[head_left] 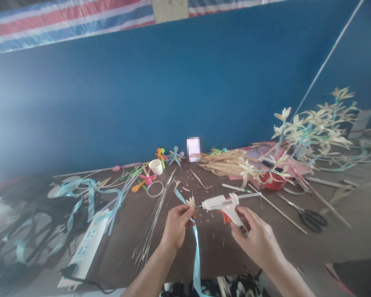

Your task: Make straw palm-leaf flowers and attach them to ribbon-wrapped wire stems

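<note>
My left hand [179,225] is closed in a pinch round a small cream flower [191,201]. A light blue ribbon [197,251] passes by its fingers and hangs over the table's front edge. My right hand [256,235] grips the handle of a white hot glue gun [221,203] with an orange trigger and a small red light. The gun's nozzle points left and reaches close to the flower's base; whether they touch I cannot tell. A glue stick [250,195] juts from the back of the gun. The flower's lower end is hidden by my fingers.
Thin wires [154,220] lie left of my hands, beside a power strip [88,243]. Behind stand a white cup [156,166] and a tape ring [155,189]. Black scissors [311,218], dried husks [224,163] and several finished cream flowers [320,123] are on the right. A blue wall [173,95] closes the back.
</note>
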{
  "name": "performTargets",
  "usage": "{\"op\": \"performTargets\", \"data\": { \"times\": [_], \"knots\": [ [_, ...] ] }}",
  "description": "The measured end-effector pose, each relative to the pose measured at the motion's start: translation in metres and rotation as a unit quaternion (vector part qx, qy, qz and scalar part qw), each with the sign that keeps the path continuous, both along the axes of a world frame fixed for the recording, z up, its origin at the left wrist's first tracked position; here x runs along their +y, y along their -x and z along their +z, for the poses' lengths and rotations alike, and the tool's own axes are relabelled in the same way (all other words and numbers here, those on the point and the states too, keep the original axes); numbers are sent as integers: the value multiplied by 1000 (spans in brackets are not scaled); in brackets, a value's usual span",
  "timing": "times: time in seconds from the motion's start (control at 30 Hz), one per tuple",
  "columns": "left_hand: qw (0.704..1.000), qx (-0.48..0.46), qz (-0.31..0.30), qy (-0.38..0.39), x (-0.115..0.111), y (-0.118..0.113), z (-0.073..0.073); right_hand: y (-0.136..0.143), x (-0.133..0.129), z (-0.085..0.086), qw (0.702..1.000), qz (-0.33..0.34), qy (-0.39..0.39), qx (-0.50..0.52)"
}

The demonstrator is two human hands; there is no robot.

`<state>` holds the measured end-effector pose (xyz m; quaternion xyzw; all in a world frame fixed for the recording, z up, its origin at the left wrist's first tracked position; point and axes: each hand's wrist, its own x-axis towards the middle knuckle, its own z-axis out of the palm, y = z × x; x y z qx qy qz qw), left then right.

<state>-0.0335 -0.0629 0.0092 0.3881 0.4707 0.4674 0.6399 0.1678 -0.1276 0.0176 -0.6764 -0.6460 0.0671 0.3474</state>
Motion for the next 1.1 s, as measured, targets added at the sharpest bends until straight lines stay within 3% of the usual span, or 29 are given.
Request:
{"op": "performTargets", "data": {
  "times": [0.77,0.9,1.1],
  "knots": [
    [1000,28,0,-8,-2,-2,7,-2,-1,2,1000,5,-1,7],
    [999,38,-2,-12,0,2,7,-16,-7,-14,999,-20,31,37],
    [998,54,-4,-19,-1,1,8,-53,1,-50,986,-141,75,52]
  ]
}}
